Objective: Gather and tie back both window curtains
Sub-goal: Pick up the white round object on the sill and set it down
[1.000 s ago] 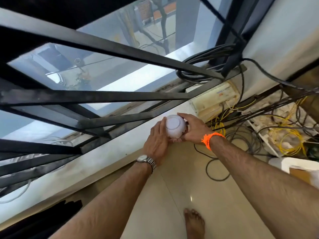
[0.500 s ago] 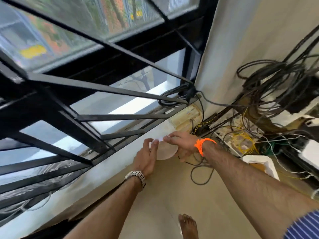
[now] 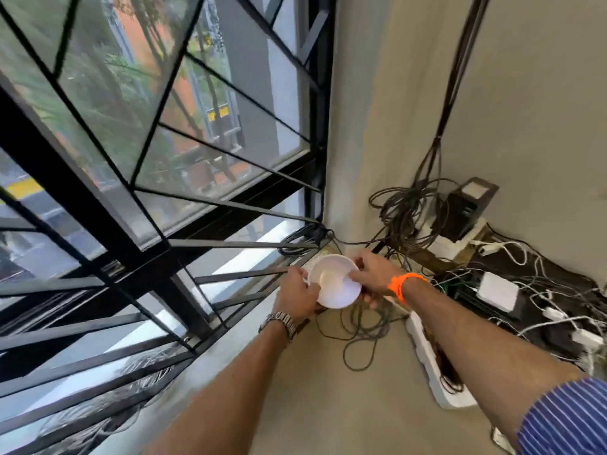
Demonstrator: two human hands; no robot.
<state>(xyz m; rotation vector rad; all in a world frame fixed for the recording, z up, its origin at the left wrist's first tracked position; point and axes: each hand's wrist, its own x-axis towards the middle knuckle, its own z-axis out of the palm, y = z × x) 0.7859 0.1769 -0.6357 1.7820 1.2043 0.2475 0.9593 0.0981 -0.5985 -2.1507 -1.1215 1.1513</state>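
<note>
A white bowl (image 3: 335, 284) is held between both hands in front of the window's lower right corner, its hollow turned toward me. My left hand (image 3: 297, 295), with a metal watch on the wrist, grips the bowl's left rim. My right hand (image 3: 372, 277), with an orange band on the wrist, holds the right rim, fingers reaching over the edge into the bowl. No curtain shows in this view.
A black-framed window with metal bars (image 3: 157, 231) fills the left. Tangled cables (image 3: 404, 208) hang in the corner beside a black box (image 3: 466, 208). White adapters, plugs and wires (image 3: 499, 290) lie at the right, with white foam (image 3: 427, 353) along the floor.
The view has swung upward and right, showing more window and wall. The bowl has turned from bottom-up to hollow side facing me, still held by both hands.
</note>
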